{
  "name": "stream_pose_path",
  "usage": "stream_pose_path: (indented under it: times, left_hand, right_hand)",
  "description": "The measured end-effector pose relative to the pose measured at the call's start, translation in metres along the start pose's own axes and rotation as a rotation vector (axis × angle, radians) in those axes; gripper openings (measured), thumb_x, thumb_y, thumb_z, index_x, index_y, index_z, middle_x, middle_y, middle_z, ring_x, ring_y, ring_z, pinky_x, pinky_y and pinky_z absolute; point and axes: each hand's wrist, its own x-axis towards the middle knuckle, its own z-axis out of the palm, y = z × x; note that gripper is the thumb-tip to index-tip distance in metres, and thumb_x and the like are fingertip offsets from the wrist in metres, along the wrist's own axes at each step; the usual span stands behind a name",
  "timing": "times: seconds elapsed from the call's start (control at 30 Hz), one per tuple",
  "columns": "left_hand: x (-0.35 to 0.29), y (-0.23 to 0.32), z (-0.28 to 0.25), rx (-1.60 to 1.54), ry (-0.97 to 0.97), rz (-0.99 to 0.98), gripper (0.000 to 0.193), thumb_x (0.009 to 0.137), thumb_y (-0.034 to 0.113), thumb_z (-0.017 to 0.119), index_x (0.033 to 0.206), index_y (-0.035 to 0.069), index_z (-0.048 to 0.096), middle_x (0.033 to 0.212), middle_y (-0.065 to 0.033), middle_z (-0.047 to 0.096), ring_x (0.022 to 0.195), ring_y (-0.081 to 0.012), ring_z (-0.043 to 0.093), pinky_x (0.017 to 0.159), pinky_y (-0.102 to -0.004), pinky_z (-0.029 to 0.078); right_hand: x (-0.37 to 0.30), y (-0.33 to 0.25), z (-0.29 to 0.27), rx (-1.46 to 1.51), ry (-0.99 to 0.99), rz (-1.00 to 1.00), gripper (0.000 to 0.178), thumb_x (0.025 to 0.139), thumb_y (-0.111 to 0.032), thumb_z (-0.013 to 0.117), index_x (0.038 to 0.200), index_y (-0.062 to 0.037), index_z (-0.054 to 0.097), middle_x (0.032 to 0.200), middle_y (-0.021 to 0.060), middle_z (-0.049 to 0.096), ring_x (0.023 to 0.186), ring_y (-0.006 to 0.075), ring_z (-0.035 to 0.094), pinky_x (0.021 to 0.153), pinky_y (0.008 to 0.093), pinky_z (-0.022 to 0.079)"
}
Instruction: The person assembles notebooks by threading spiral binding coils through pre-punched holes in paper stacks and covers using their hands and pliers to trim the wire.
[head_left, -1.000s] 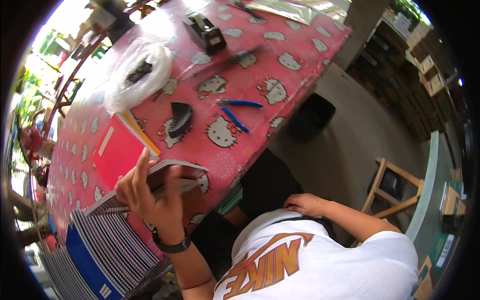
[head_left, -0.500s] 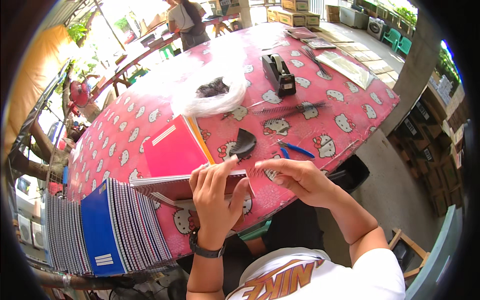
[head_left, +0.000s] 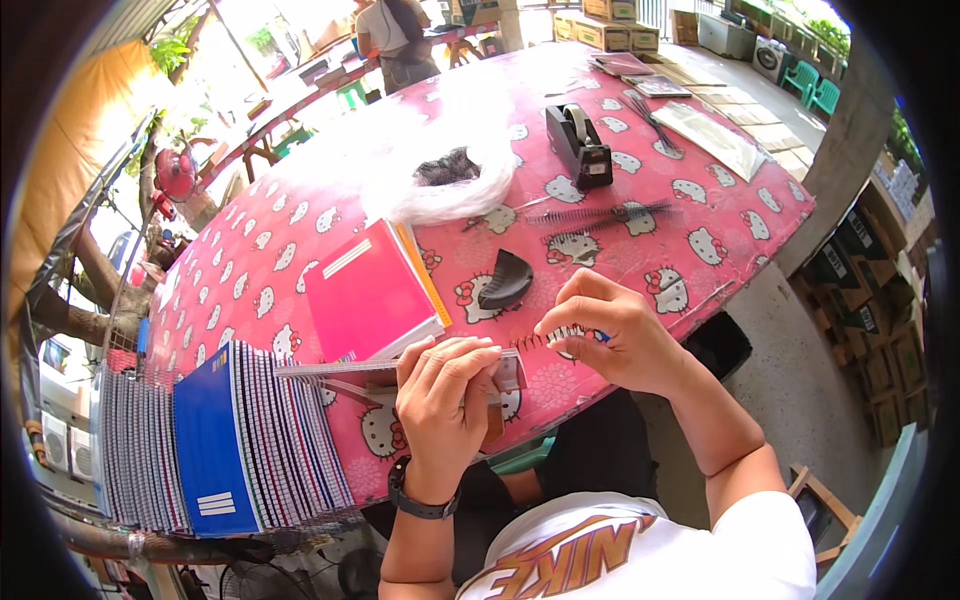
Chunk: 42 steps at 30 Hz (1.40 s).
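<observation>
My left hand (head_left: pixel 445 405) is closed over the top edge of a notebook (head_left: pixel 335 371) standing on edge, its pages pressed between fingers and thumb. At the notebook's right end a thin spiral binding coil (head_left: pixel 531 341) sticks out. Fingers and thumb of my right hand (head_left: pixel 625 335) pinch that coil just off the notebook's corner. Behind them lies a pink notebook (head_left: pixel 375 290) with an orange edge beneath it. A black curved piece (head_left: pixel 507 280) rests beyond my hands. The blue-handled cutters are mostly hidden behind my right hand.
A row of spiral notebooks (head_left: pixel 285 440) with a blue cover (head_left: pixel 215 440) showing stands at left. Farther back are a tape dispenser (head_left: pixel 580 150), loose coils (head_left: pixel 600 215) and a plastic bundle (head_left: pixel 455 205) with dark wire. A person (head_left: pixel 395 40) stands at a far table.
My right hand has closed into a tighter pinch at the coil and now covers the cutters. My left fingers have curled more firmly over the notebook. The whole view has shifted slightly.
</observation>
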Motion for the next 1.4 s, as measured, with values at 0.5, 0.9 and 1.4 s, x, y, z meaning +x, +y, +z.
stream_pose_path:
  times: [0.5,0.9,1.4]
  left_hand:
    - [0.001,0.003,-0.006,0.263,-0.255,-0.01,0.021,0.083,0.028,0.061,0.102,0.018,0.061,0.079,0.0039,0.058,0.083,-0.0138,0.057,0.102,-0.0528,0.006]
    - [0.005,0.006,-0.002,0.062,-0.101,-0.024,0.012,0.083,0.032,0.062,0.089,0.022,0.064,0.083,0.0069,0.06,0.096,-0.012,0.057,0.105,-0.0529,0.0]
    - [0.006,-0.004,0.001,0.082,-0.099,-0.042,0.011,0.081,0.027,0.065,0.089,0.02,0.06,0.081,0.0065,0.059,0.09,-0.0116,0.057,0.101,-0.0461,0.013]
  right_hand:
    - [0.021,0.031,-0.005,0.615,-0.47,0.336,0.034,0.093,-0.02,0.053,0.124,-0.0055,0.051,0.071,0.0011,0.062,0.059,0.0063,0.06,0.052,0.0221,0.049]
    - [0.06,0.191,0.067,-0.557,-0.483,0.236,0.07,0.06,-0.044,0.077,0.116,-0.0096,0.054,0.123,0.0184,0.046,0.116,0.0378,0.042,0.095,0.0481,0.037]
    - [-0.065,0.019,-0.016,1.511,-0.831,-0.155,0.055,0.072,-0.04,0.076,0.107,0.0,0.063,0.109,0.0346,0.054,0.086,0.0389,0.06,0.065,0.0459,0.048]
